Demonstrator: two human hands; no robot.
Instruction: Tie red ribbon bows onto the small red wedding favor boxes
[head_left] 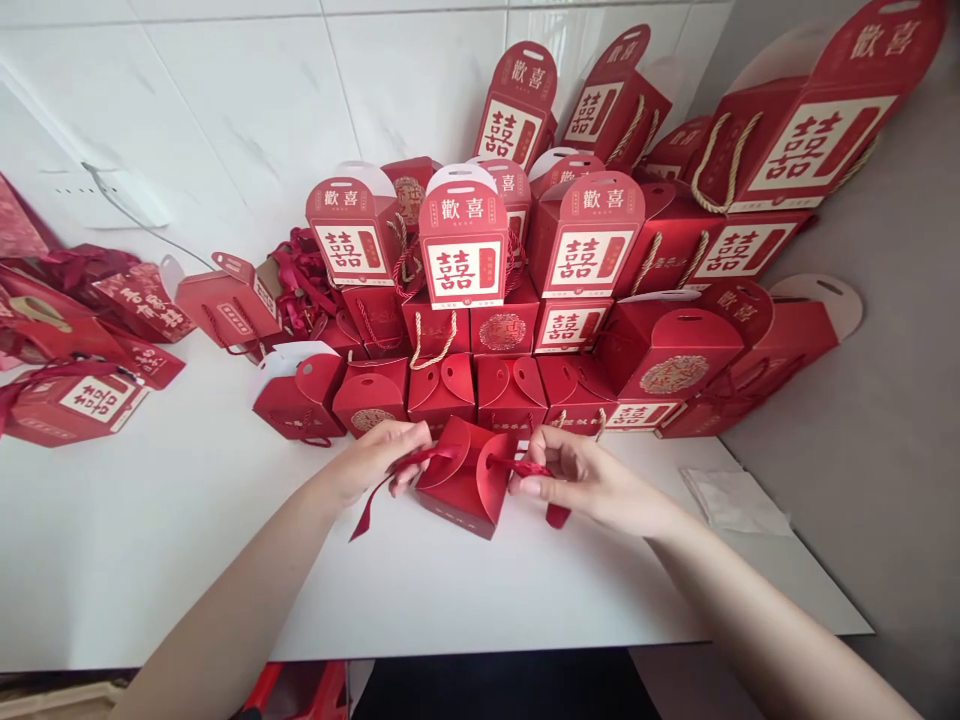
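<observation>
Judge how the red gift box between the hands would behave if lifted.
Probably light for its size and fairly stiff: the red card gift box shows crisp folds. Its curved flaps may bend if pushed, and the ribbon looks floppy.

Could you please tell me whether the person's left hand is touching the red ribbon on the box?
Touching: the head view shows the left hand pinching the red ribbon beside the box.

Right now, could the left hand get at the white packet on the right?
Probably not easily: the left hand seems to hold a red ribbon, and the red box and right hand lie between it and the white packet.
</observation>
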